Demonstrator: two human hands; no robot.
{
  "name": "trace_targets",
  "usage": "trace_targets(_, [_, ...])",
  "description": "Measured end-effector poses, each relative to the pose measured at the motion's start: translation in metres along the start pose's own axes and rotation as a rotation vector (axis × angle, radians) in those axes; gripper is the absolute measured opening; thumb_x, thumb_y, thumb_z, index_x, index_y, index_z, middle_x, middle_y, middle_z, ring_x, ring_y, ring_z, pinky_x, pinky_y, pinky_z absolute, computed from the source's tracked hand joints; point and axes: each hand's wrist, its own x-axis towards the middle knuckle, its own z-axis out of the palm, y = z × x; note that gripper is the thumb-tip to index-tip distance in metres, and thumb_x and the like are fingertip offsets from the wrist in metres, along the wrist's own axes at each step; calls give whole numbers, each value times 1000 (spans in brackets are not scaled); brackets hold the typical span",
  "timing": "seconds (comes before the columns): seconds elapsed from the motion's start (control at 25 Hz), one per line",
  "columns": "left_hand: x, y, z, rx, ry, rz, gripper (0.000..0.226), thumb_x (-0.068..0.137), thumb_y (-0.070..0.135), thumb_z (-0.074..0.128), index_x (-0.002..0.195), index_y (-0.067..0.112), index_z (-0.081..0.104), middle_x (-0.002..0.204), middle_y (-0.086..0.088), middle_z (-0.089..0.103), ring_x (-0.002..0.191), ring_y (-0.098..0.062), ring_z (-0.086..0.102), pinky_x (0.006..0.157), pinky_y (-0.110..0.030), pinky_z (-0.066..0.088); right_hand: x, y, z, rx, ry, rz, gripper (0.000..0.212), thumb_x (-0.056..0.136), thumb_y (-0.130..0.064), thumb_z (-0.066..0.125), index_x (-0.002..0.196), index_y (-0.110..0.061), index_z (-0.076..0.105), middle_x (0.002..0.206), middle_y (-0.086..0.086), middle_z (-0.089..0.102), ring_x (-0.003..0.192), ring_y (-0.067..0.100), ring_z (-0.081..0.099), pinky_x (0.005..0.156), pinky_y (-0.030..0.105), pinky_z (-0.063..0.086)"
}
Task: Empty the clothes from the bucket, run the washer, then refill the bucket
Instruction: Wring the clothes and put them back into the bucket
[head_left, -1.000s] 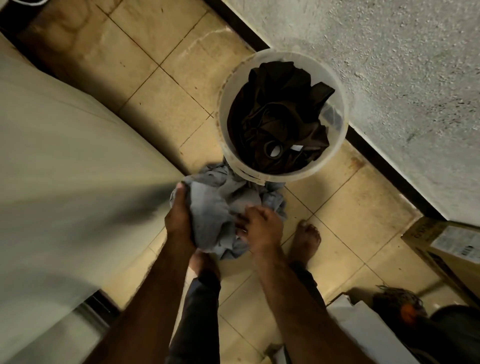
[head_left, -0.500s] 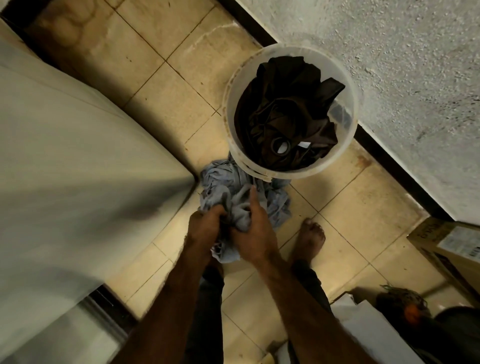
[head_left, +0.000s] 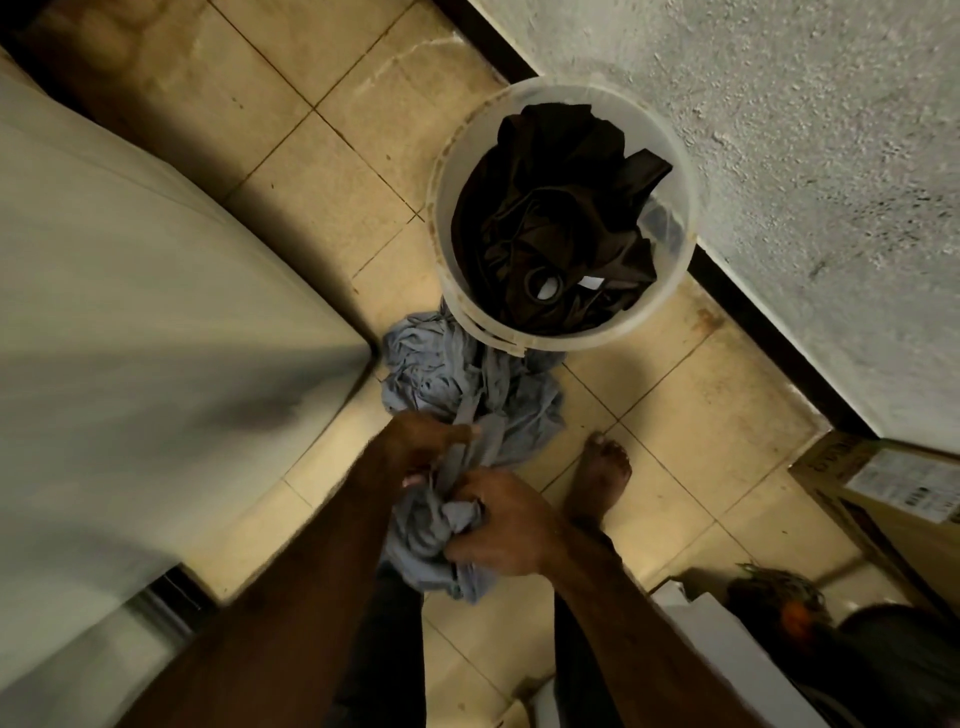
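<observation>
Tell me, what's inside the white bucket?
Dark brown clothes fill the white bucket, with a small white tag showing. Whatever lies beneath them, and the bucket's bottom, is covered.

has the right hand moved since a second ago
Yes. The right hand, gripping the grey-blue cloth, has drawn back from the bucket, toward the person's body. The left hand grips the cloth too.

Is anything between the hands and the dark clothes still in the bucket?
Yes. Both the left hand and right hand are full of the grey cloth, bunched between them and the bucket. The dark clothes lie uncovered inside.
</observation>
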Motion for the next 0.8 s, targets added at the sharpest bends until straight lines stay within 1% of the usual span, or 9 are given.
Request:
trace_targets(0.08, [7, 4, 8, 320, 22, -22, 22, 82, 22, 80, 89, 2, 72, 77, -10, 63, 57, -18, 57, 48, -25, 45, -13, 7, -6, 75, -174, 85, 22, 73, -11, 83, 85, 3, 71, 88, 15, 69, 84, 27, 66, 73, 31, 54])
trace_targets(0.2, [16, -5, 18, 505, -7, -25, 33, 82, 32, 79, 104, 8, 71, 98, -11, 70, 84, -26, 66, 56, -22, 44, -31, 18, -19, 400, -310, 208, 45, 61, -21, 84, 95, 6, 74, 104, 18, 75, 107, 35, 70, 101, 48, 55])
trace_targets(0.24, [26, -17, 21, 486, 13, -13, 45, 77, 41, 82, 111, 15, 68, 104, -6, 69, 92, -28, 67, 57, -24, 47, -38, 17, -27, 527, -360, 211, 40, 63, -18, 81, 95, 5, 75, 104, 14, 76, 109, 37, 69, 103, 48, 53])
trace_targets(0.36, [74, -65, 29, 473, 74, -109, 68, 58, 57, 88, 112, 20, 69, 82, 4, 64, 74, -17, 62, 52, -26, 51, -58, 12, -46, 747, -458, 178, 19, 80, 5, 71, 96, -4, 77, 97, 3, 77, 99, 27, 70, 97, 35, 56])
trace_targets(0.44, [46, -50, 34, 450, 20, 71, 36, 80, 32, 80, 100, 4, 71, 70, 4, 58, 64, -5, 56, 55, -22, 45, -58, 20, -51, 684, -250, 298, 17, 87, 7, 67, 91, -6, 77, 88, -1, 77, 90, 18, 71, 87, 26, 58])
trace_targets(0.52, [13, -28, 33, 359, 46, 222, 23, 92, 25, 69, 93, 2, 72, 77, 0, 65, 72, -6, 61, 67, -24, 48, -44, 40, -49, 311, 203, 445, 8, 90, -14, 70, 85, -12, 77, 88, 2, 77, 89, 21, 70, 90, 38, 58])
trace_targets(0.6, [2, -23, 29, 260, 110, 270, 23, 93, 28, 66, 80, 9, 71, 81, -5, 70, 77, -17, 65, 76, -32, 54, -32, 51, -45, 93, 502, 581, 20, 82, -42, 66, 80, -23, 71, 95, 9, 76, 95, 31, 69, 92, 48, 55])
trace_targets(0.72, [-3, -18, 25, 117, 222, 345, 31, 87, 27, 64, 64, 8, 64, 63, -6, 58, 62, -15, 54, 64, -30, 43, -11, 52, -46, 110, 546, 679, 31, 75, -59, 55, 85, -31, 65, 92, 4, 74, 90, 31, 69, 86, 45, 57])
trace_targets(0.8, [-11, -7, 26, -96, 230, 398, 27, 86, 21, 60, 60, 13, 57, 61, -9, 53, 60, -15, 51, 64, -31, 42, -2, 33, -52, 129, 592, 675, 32, 81, -61, 54, 105, -41, 59, 110, 3, 71, 103, 34, 66, 93, 39, 50])
